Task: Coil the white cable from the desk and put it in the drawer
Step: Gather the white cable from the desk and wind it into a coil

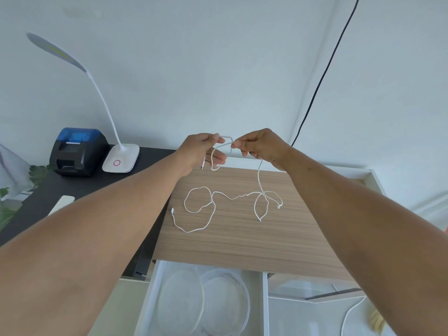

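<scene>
A thin white cable lies in loose loops on the wooden desk top. One end is lifted above the desk's far edge. My left hand grips a small loop of it, with a plug dangling below the fingers. My right hand pinches the same cable a little to the right, and a strand hangs from there down to the loops on the desk. The cable's other plug rests near the desk's left edge. The white drawer stands open below the desk's near edge.
Clear round plastic lids lie in the open drawer. A second compartment to the right holds another white cord. On the black side table stand a label printer and a white desk lamp. A black wire runs down the wall.
</scene>
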`<state>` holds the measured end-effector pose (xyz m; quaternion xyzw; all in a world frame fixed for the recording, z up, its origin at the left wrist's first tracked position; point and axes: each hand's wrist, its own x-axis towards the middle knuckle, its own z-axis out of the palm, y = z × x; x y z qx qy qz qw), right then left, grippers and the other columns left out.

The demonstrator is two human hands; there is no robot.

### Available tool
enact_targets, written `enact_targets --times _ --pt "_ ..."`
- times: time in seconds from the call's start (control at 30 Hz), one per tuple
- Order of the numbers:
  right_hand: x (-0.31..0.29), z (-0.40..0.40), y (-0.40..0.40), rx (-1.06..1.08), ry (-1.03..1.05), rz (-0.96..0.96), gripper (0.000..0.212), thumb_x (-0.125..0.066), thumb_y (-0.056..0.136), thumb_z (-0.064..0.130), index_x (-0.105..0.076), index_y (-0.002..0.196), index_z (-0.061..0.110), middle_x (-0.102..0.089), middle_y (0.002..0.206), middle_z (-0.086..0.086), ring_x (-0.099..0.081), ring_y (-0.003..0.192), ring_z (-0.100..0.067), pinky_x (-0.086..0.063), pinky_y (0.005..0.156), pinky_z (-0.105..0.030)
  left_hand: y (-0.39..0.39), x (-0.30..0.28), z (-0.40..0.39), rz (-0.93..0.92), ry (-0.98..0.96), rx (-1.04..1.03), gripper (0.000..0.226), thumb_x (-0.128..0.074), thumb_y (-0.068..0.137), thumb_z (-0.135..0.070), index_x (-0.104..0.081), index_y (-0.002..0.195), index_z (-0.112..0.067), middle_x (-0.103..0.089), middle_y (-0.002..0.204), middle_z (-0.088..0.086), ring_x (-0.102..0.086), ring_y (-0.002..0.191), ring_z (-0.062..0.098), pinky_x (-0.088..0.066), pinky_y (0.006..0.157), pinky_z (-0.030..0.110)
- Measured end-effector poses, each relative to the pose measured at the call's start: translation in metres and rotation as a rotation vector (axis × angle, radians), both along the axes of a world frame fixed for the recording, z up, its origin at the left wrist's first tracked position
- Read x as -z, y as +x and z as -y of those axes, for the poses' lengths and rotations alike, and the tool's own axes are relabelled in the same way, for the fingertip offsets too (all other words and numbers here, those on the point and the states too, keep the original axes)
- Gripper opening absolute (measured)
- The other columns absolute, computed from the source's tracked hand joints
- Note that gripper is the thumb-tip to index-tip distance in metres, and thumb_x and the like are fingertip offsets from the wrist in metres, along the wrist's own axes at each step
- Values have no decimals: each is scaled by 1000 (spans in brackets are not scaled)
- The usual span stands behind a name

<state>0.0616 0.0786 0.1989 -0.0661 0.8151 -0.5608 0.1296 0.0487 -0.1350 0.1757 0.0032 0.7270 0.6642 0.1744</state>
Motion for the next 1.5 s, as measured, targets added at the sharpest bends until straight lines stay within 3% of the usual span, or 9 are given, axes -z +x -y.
enact_targets --times 0.13,0.23,0.37,0.53,0.83,1.0,1.13,1.27,1.5 --pt "2 -5 -3 161 -12 -16 13 -79 80 35 -79 79 23 -58 54 10 -40 45 -4 -33 50 -19 4 1 -1 70 13 34 28 -51 100 -34 -70 97 -13 -48 50 -3 -50 41 13 -50 57 28" --pt "3 -20 -4 164 46 7 17 -86 72 33 -77 77 20 -60 62 8 -46 50 -2 -36 53 -20 2 -7 5 174 44 15 35 -47 101 -40 -60 83 -14 -32 45 -9 -27 36 6 -25 36 17" --pt "16 -51 6 117 142 76 15 -85 74 24 -78 82 14 -68 72 3 -56 67 -14 -50 62 -25 -5 -24 23 290 84 -2 40 -65 86 -50 -52 68 -18 -24 48 -9 -16 37 8 -7 39 22" --pt "42 -78 25 265 4 187 23 -80 80 30 -72 81 9 -51 64 -3 -49 50 -14 -48 46 -20 -15 -32 40 267 141 -102 32 -63 93 -36 -43 73 -21 -22 47 -10 -17 34 6 -12 30 18" --pt "56 -78 27 229 -27 116 23 -81 77 37 -80 76 14 -60 66 2 -42 56 -13 -36 50 -26 -29 -32 36 234 261 -435 30 -51 100 -33 -55 77 -14 -24 43 -9 -18 30 7 -14 29 19" --pt "43 -61 10 60 225 23 13 -79 78 39 -79 74 27 -75 77 12 -62 66 -4 -45 60 -19 -33 -34 14 189 205 -389 33 -45 102 -31 -65 88 -10 -46 60 -3 -28 34 7 -19 32 19" --pt "39 -46 0 -95 393 -7 4 -76 83 30 -78 81 27 -75 88 -9 -64 76 -22 -45 64 -25 -27 -34 -1 150 118 -341 28 -46 101 -29 -65 92 -11 -68 79 4 -40 39 10 -26 35 18" --pt "29 -41 -8 -147 287 35 9 -76 84 33 -77 77 27 -56 66 -1 -38 40 -3 -33 51 -21 -19 -31 -9 101 116 -241 21 -47 100 -25 -62 104 -11 -76 101 7 -68 62 18 -50 51 24" --pt "18 -22 -16 -201 110 100 6 -78 82 26 -78 78 22 -50 66 1 -34 65 -17 -32 51 -22 -6 -11 -23 81 42 -185 28 -38 106 -28 -55 104 -7 -77 89 19 -76 81 30 -61 65 33"
